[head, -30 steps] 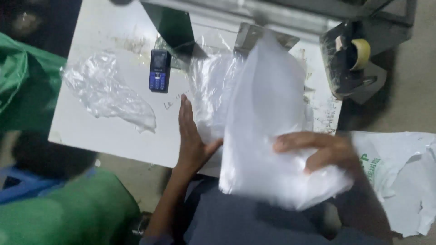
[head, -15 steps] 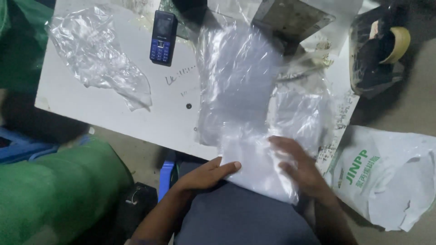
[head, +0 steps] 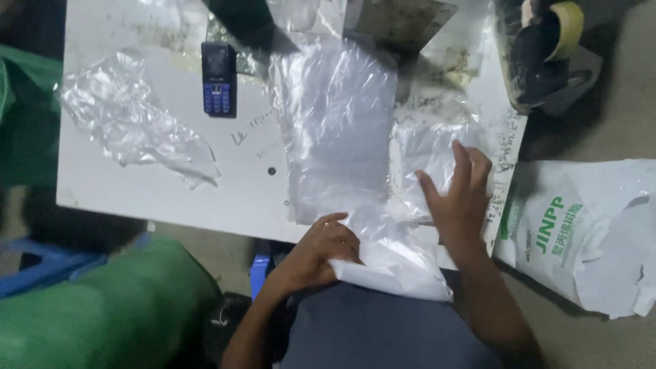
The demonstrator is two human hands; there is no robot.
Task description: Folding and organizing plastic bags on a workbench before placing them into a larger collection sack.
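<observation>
Now L hand (head: 321,247) grip pinched on clear plastic bag (head: 342,130) edge; R hand (head: 456,198) flat, fingers spread, pressing it.

Far left on the white table (head: 157,198) I see a crumpled clear plastic sheet (head: 130,126), with a dark blue keypad phone (head: 219,77) lying flat just to its right. At the far right edge sits a black tape dispenser (head: 540,58) carrying a yellowish roll. On the floor I see a white printed sack (head: 581,232) at the right and green fabric (head: 102,307) near left.
</observation>
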